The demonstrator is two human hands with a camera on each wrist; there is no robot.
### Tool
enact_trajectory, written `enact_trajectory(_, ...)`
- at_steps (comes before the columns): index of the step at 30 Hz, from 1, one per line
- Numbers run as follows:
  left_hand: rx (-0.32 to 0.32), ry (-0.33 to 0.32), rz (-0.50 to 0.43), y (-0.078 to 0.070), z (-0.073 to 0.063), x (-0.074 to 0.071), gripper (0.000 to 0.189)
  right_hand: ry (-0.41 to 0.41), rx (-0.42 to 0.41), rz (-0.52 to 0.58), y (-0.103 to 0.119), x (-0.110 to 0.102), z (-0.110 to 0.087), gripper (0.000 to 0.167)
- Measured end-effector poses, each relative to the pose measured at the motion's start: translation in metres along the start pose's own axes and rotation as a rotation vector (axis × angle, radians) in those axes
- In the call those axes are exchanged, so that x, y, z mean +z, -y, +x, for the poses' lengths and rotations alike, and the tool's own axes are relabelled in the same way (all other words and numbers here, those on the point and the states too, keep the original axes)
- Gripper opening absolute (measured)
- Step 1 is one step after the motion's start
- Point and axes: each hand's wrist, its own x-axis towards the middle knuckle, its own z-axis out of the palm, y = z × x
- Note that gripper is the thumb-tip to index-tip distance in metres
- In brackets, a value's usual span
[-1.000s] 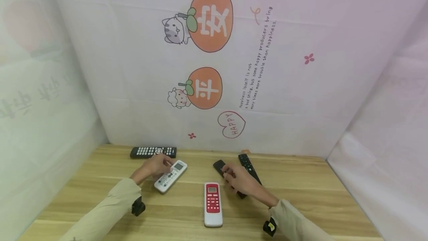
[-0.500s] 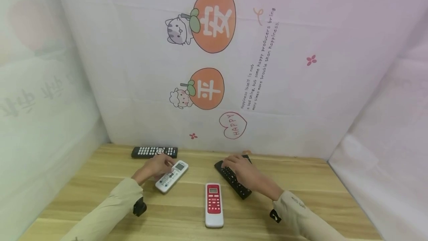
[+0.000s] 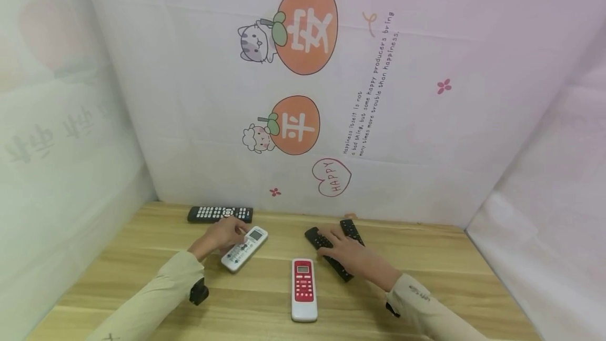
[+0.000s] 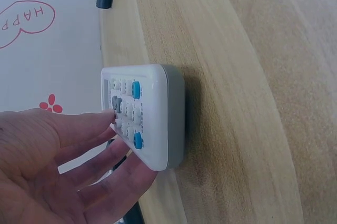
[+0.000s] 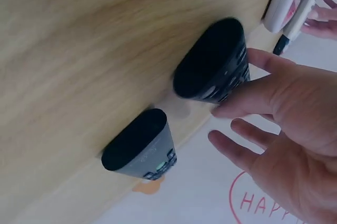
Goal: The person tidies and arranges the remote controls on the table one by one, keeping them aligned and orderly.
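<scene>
My left hand point(image 3: 224, 234) holds a white remote control point(image 3: 245, 252) by its left side. In the left wrist view the thumb lies over the buttons of the white remote point(image 4: 152, 113), with the other fingers along its edge. Across a black remote control point(image 3: 339, 268) lies my right hand point(image 3: 352, 257). The right wrist view has thumb and forefinger on opposite sides of this black remote point(image 5: 210, 66), while the remaining fingers hang free. Just right of it is a second black remote point(image 3: 351, 230), partly hidden behind the hand in the head view.
A red-and-white remote point(image 3: 304, 291) lies lengthwise between the hands. Another black remote with white buttons point(image 3: 208, 214) lies crosswise at the back left. White printed cloth point(image 3: 402, 172) walls in the wooden table point(image 3: 255, 314) at back and sides.
My right hand has shifted slightly right and its fingers have come down across the black remote, with the thumb now at the left edge. The left hand keeps its place on the white remote.
</scene>
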Motion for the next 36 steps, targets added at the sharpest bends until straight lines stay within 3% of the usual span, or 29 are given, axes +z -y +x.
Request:
enact_trajectory(5,-0.011,0.004,-0.016,0.0,0.0,0.0,0.031,-0.004,-0.025,-0.265,0.001,0.003,0.002,0.063)
enact_trajectory(10,-0.023,0.009,-0.033,-0.001,0.0,0.0,0.031,-0.008,-0.05,-0.383,-0.005,0.006,0.003,0.061)
enact_trajectory(16,0.003,0.002,0.0,-0.002,-0.001,0.0,0.03,-0.093,-0.112,-0.323,-0.018,0.014,0.0,0.048)
enact_trajectory(24,0.012,-0.009,0.018,-0.002,-0.002,0.0,0.03,-0.271,-0.196,-0.305,-0.033,0.013,0.003,0.032)
enact_trajectory(31,0.015,-0.013,0.029,0.0,0.0,0.002,0.028,-0.401,-0.187,-0.091,-0.037,0.009,0.004,0.023)
enact_trajectory(36,0.021,-0.018,0.022,-0.001,-0.001,0.001,0.028,-0.521,-0.153,0.053,-0.036,0.006,0.003,0.034)
